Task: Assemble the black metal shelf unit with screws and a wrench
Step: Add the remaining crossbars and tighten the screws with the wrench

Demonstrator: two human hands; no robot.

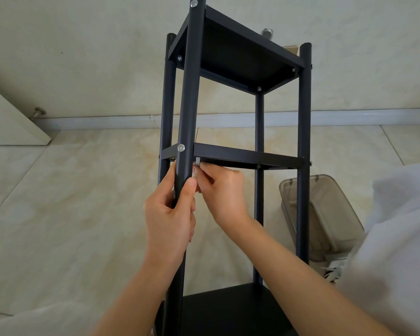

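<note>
The black metal shelf unit (235, 57) lies tilted away from me, its four round posts running up the frame. My left hand (170, 214) grips the near post (188, 105) just below the middle shelf (247, 157). A silver screw head (181, 148) sits in that post at the shelf's level. My right hand (222, 190) pinches a small silver wrench (197, 162) right beside the post, under the middle shelf's front corner. Another black shelf panel (228, 309) shows at the bottom between my forearms.
A translucent grey plastic bin (325, 214) lies on the tiled floor to the right of the unit. White fabric (398, 238) fills the right edge. A cream door (7, 122) with a floor stop is at the left. The wall and baseboard (107, 120) run behind.
</note>
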